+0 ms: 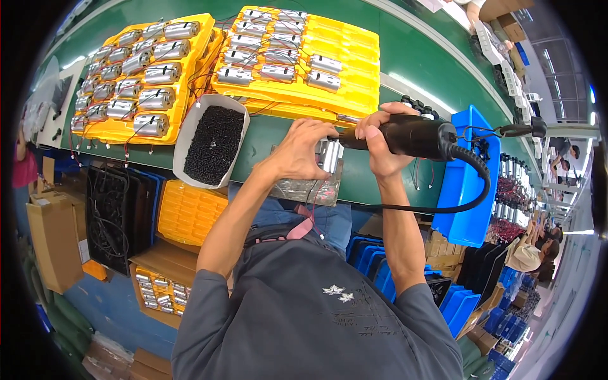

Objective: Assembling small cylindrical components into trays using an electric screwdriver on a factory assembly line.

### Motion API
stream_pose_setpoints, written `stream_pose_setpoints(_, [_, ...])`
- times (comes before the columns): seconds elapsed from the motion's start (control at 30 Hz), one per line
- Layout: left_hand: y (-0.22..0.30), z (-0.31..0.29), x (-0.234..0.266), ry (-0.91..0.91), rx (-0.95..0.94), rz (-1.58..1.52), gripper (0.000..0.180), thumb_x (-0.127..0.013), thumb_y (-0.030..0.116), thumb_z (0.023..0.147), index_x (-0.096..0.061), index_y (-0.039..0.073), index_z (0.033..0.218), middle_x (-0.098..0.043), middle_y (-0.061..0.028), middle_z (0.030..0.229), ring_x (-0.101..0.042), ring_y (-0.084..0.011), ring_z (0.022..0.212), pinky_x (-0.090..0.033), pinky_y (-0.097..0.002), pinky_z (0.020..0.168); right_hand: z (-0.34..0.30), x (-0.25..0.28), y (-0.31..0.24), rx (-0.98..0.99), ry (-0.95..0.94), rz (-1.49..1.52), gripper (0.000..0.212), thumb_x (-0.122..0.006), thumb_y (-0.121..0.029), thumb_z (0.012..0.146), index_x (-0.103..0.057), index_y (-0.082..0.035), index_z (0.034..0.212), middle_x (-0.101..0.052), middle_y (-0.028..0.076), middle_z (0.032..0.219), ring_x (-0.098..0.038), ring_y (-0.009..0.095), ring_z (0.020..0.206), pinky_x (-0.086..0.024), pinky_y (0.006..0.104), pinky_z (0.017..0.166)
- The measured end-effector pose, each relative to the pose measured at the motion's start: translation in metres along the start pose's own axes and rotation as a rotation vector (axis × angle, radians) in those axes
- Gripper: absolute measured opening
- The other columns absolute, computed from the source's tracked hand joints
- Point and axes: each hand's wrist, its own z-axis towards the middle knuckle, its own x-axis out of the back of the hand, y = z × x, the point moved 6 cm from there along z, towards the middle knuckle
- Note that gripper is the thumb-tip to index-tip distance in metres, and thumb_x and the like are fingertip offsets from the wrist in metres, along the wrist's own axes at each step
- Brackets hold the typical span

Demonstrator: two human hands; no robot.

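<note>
My left hand is closed round a silver cylindrical motor, with red and black wires hanging below it. In my right hand lies a black electric screwdriver, held level with its tip pointing left at the motor's upper end. Whether the tip touches the motor is hidden by my fingers. A thick black cord runs from the screwdriver's back end. Beneath the motor is a small flat metallic-looking plate at the bench's near edge. Left of my left hand stands a white tub of small black screws.
Yellow trays of silver motors lie across the green bench; another stack sits at left. A blue bin stands right of the screwdriver. Cardboard boxes and blue crates are below. Other people sit far right.
</note>
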Motion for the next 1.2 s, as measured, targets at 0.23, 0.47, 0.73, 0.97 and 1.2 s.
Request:
stream_pose_setpoints(0.23, [0.007, 0.004, 0.002, -0.009, 0.047, -0.004, 0.075, -0.080, 0.022, 0.047, -0.053, 0.004, 0.115, -0.057, -0.0162, 0.111, -0.049, -0.0321, 0.111, -0.032, -0.0396, 0.102, 0.000, 0.002, 0.001, 0.037, -0.001, -0.008, 0.038, -0.057, 0.005, 0.076, -0.040, 0.000, 0.110, -0.051, 0.008, 0.067, -0.052, 0.017, 0.059, -0.049, 0.0332, 0.062])
stream_pose_setpoints(0.47, [-0.004, -0.001, 0.003, -0.006, 0.153, -0.103, 0.082, -0.080, 0.017, 0.046, -0.047, 0.004, 0.119, -0.056, -0.0164, 0.110, -0.050, -0.0337, 0.109, -0.038, -0.0395, 0.097, 0.000, -0.004, 0.012, -0.030, -0.014, 0.023, 0.038, -0.057, 0.006, 0.076, -0.040, -0.001, 0.109, -0.051, 0.008, 0.068, -0.052, 0.016, 0.061, -0.049, 0.0331, 0.061])
stream_pose_setpoints(0.73, [0.002, 0.021, -0.003, -0.017, 0.108, -0.128, 0.082, -0.080, 0.015, 0.043, -0.048, 0.003, 0.118, -0.055, -0.0174, 0.111, -0.050, -0.0343, 0.110, -0.038, -0.0419, 0.097, -0.020, 0.021, 0.063, -0.165, 0.073, 0.245, 0.036, -0.063, 0.001, 0.072, -0.046, -0.003, 0.104, -0.058, 0.008, 0.085, -0.058, 0.018, 0.076, -0.050, 0.0324, 0.072])
stream_pose_setpoints(0.97, [-0.015, 0.000, -0.018, -0.108, 0.272, -0.194, 0.073, -0.082, 0.006, 0.044, -0.053, 0.000, 0.110, -0.058, -0.0108, 0.106, -0.055, -0.0248, 0.101, -0.043, -0.0341, 0.090, -0.009, -0.007, 0.093, -0.517, -0.043, 0.157, 0.023, -0.062, -0.018, 0.073, -0.057, -0.008, 0.093, -0.053, 0.011, 0.065, -0.057, 0.021, 0.061, -0.042, 0.0330, 0.054])
stream_pose_setpoints(1.2, [0.050, 0.005, -0.005, -0.029, -0.066, 0.203, 0.074, -0.083, 0.019, 0.053, -0.049, -0.003, 0.115, -0.055, -0.0185, 0.112, -0.054, -0.0320, 0.104, -0.041, -0.0359, 0.093, 0.007, 0.014, -0.024, -0.100, 0.013, -0.063, 0.040, -0.062, -0.001, 0.068, -0.053, -0.005, 0.107, -0.054, 0.006, 0.072, -0.047, 0.014, 0.063, -0.042, 0.0263, 0.060])
